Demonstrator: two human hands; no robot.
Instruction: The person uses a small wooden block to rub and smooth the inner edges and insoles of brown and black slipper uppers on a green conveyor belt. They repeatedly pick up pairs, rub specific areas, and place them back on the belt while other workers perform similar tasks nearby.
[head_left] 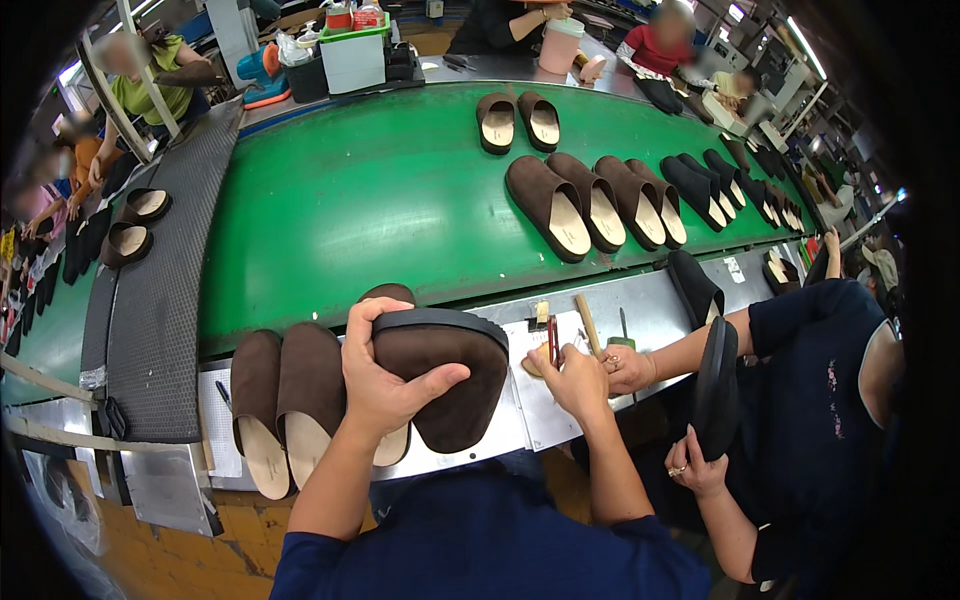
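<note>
My left hand [378, 385] grips a dark brown suede clog [465, 395], fingers over its black sole edge and thumb across the upper. The clog is tilted, so its footbed is hidden. My right hand [580, 388] is closed on a slim dark-red tool [553, 338], which points up above a paper sheet [550, 425]; its exact kind is unclear. A tan piece [538, 360] lies beside those fingers. Left of my left hand stand two brown clogs [258, 375] on the metal ledge. Another brown clog [388, 293] is partly hidden behind the held one.
At my right, a co-worker's hand [630, 370] is close to mine; their other hand holds a black clog [716, 385]. A wooden-handled tool [587, 322] lies ahead. Beyond the ledge, a green conveyor belt [350, 200] carries several brown clogs [550, 200] and black ones.
</note>
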